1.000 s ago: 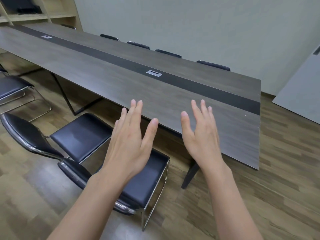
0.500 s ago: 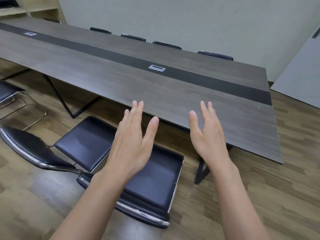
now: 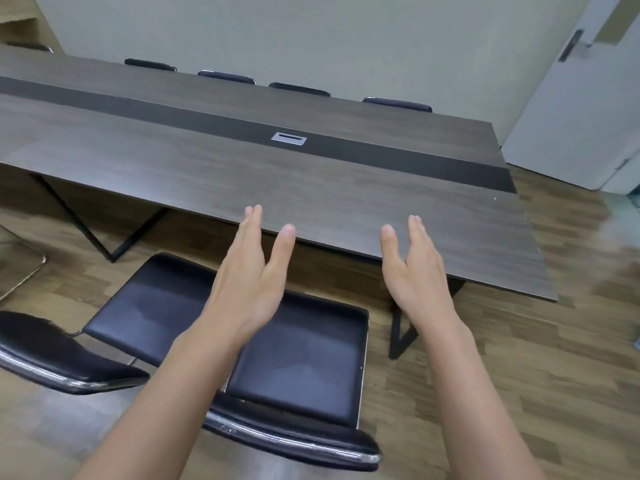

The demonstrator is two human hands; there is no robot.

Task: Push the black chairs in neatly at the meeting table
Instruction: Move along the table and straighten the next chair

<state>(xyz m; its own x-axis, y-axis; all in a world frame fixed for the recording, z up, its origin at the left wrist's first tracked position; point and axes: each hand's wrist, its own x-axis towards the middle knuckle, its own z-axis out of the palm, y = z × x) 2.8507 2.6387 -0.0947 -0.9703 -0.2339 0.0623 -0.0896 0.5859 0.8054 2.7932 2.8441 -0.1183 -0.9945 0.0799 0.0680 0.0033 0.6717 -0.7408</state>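
Observation:
A black chair [image 3: 304,368] with a chrome-edged backrest stands right below me, pulled out from the long dark wood meeting table [image 3: 214,168]. A second black chair [image 3: 152,306] stands to its left, also out from the table, its backrest at the lower left. My left hand [image 3: 252,271] and my right hand [image 3: 415,268] are both held out in the air above the nearer chair's seat, fingers straight, palms facing each other, touching nothing. Several black chair backs [image 3: 396,104] line the table's far side.
A table leg [image 3: 401,327] stands just right of the nearer chair. A chrome chair frame [image 3: 20,271] shows at the far left. A cable slot [image 3: 289,138] sits in the table's dark centre strip. A grey door [image 3: 581,109] is at the right, wood floor all around.
My view has shifted right and closer, so the nearer chair now lies directly under my hands. Both hands stay raised and flat, touching nothing.

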